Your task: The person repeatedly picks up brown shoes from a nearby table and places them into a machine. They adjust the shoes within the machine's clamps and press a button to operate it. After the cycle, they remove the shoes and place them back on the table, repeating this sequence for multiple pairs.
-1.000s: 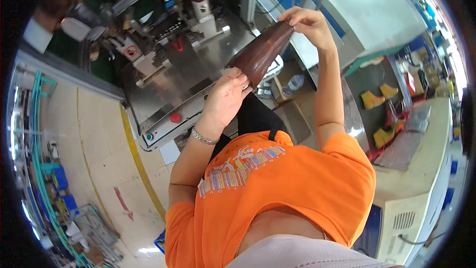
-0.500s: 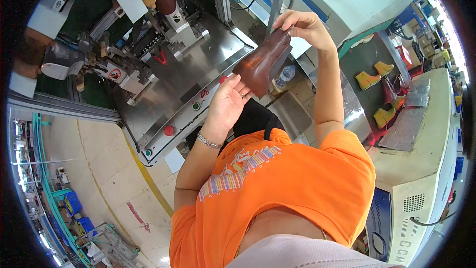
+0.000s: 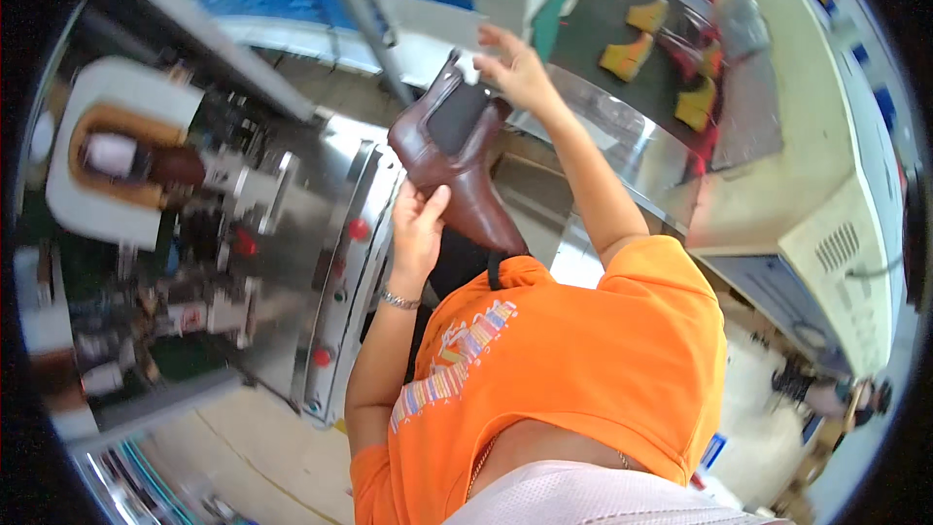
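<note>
A shiny brown leather boot upper (image 3: 468, 199) with a dark elastic side panel is held up before my body. Its opening is at the top and its toe points down toward me. My left hand (image 3: 418, 233) pinches its lower left edge between thumb and fingers. Just off the boot's top right, my right hand (image 3: 520, 76) has its fingers spread and holds nothing.
At the left stands a steel machine (image 3: 301, 262) with red buttons and a brown boot part (image 3: 175, 167) on its upper station. A conveyor (image 3: 583, 34) with yellow shoe pieces (image 3: 627, 58) runs at the far right, beside a cream machine (image 3: 826, 136). A pole (image 3: 362, 15) stands ahead.
My right hand has let go of the boot upper. The boot has been turned to show its elastic panel, and my left hand has closed on it. The whole view has swung to the right.
</note>
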A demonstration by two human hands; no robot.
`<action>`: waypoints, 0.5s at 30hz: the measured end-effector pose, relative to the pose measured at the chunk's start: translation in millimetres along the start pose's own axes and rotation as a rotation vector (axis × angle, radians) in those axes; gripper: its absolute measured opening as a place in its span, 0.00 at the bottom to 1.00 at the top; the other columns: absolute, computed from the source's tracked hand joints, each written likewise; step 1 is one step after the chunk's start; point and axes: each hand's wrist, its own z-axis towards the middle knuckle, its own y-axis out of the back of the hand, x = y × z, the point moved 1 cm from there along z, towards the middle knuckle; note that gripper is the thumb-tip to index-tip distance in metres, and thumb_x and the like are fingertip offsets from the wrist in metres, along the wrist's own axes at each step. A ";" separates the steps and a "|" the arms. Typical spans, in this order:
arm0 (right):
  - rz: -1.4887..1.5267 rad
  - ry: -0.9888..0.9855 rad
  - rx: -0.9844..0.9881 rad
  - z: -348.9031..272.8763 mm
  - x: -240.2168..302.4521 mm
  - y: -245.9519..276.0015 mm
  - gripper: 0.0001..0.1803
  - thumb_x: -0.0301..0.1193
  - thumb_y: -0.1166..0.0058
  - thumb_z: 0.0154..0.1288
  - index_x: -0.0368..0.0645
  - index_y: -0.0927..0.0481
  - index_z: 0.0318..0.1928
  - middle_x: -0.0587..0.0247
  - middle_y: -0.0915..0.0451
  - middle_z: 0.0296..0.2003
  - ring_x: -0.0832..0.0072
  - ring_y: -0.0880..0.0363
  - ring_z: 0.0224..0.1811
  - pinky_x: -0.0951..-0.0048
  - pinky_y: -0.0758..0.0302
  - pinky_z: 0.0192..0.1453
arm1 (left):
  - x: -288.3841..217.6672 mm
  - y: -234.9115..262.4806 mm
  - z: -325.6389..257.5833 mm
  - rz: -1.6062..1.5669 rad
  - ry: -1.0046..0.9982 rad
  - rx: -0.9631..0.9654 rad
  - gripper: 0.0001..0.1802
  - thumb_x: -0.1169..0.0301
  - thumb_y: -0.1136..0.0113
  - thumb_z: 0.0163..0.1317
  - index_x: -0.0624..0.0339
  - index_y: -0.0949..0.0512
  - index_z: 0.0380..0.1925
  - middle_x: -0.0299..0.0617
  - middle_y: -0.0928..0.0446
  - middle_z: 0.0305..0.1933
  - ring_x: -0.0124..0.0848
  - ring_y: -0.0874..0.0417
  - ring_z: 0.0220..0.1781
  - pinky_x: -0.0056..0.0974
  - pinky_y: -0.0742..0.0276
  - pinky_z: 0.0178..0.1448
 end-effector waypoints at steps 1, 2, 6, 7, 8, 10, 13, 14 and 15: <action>-0.090 -0.029 -0.044 -19.9 -7.4 11.7 0.31 0.35 0.44 0.56 0.32 0.38 0.57 0.44 0.32 0.52 0.65 0.28 0.51 0.68 0.31 0.53 | 4.1 -1.7 8.0 -0.015 0.031 -0.040 0.20 0.80 0.50 0.58 0.65 0.36 0.52 0.43 0.31 0.53 0.31 0.29 0.54 0.36 0.33 0.58; -0.214 -0.116 0.059 -46.7 0.1 25.6 0.36 0.39 0.45 0.56 0.31 0.42 0.59 0.43 0.35 0.55 0.62 0.35 0.57 0.66 0.37 0.59 | 6.0 -4.2 13.7 -0.029 0.085 -0.077 0.19 0.79 0.50 0.59 0.64 0.35 0.51 0.43 0.29 0.51 0.32 0.28 0.53 0.37 0.32 0.58; -0.249 -0.127 0.738 -146.8 49.4 70.8 0.59 0.53 0.38 0.43 0.42 0.60 0.66 0.51 0.55 0.66 0.63 0.55 0.69 0.64 0.46 0.66 | 43.1 3.4 52.0 -0.182 0.462 -0.243 0.14 0.78 0.50 0.59 0.62 0.31 0.46 0.43 0.27 0.47 0.32 0.26 0.49 0.36 0.28 0.54; -0.426 -0.059 0.661 -164.7 57.5 72.8 0.55 0.47 0.36 0.43 0.46 0.55 0.66 0.46 0.46 0.62 0.57 0.41 0.63 0.63 0.36 0.59 | 57.8 6.0 62.6 -0.217 0.555 -0.250 0.12 0.77 0.51 0.60 0.63 0.31 0.45 0.43 0.27 0.46 0.32 0.25 0.48 0.36 0.26 0.52; -0.373 -0.244 0.572 -165.7 66.8 75.2 0.46 0.41 0.39 0.46 0.44 0.47 0.63 0.45 0.38 0.57 0.57 0.34 0.56 0.64 0.32 0.54 | 72.5 7.4 74.6 -0.244 0.649 -0.256 0.10 0.76 0.51 0.61 0.63 0.30 0.43 0.44 0.26 0.45 0.33 0.24 0.47 0.35 0.25 0.50; -0.359 -0.349 0.344 -162.6 59.9 84.4 0.31 0.31 0.45 0.49 0.42 0.36 0.56 0.44 0.27 0.46 0.56 0.25 0.45 0.66 0.28 0.46 | 94.5 0.1 93.3 -0.268 0.788 -0.323 0.10 0.72 0.54 0.63 0.65 0.30 0.41 0.45 0.26 0.44 0.34 0.24 0.46 0.35 0.24 0.50; -0.481 -0.207 -0.062 -147.1 11.4 104.6 0.14 0.19 0.56 0.50 0.36 0.23 0.39 0.46 0.22 0.32 0.55 0.22 0.36 0.67 0.26 0.41 | 94.0 -33.8 109.0 -0.275 0.838 -0.203 0.13 0.69 0.56 0.65 0.67 0.31 0.43 0.47 0.26 0.46 0.35 0.24 0.49 0.36 0.25 0.53; -0.600 -0.169 -0.121 -134.7 0.4 114.9 0.13 0.19 0.57 0.50 0.35 0.23 0.38 0.46 0.22 0.29 0.57 0.21 0.30 0.67 0.25 0.36 | 89.5 -38.5 114.7 -0.340 0.969 -0.082 0.15 0.69 0.57 0.65 0.65 0.33 0.48 0.49 0.28 0.51 0.37 0.26 0.52 0.38 0.26 0.55; -0.520 -0.225 -0.186 -121.8 -10.3 125.3 0.13 0.19 0.57 0.51 0.35 0.23 0.38 0.47 0.22 0.25 0.62 0.21 0.23 0.68 0.25 0.30 | 87.7 -40.9 116.6 -0.271 0.959 -0.045 0.15 0.70 0.57 0.65 0.65 0.34 0.49 0.49 0.29 0.52 0.37 0.26 0.53 0.39 0.26 0.55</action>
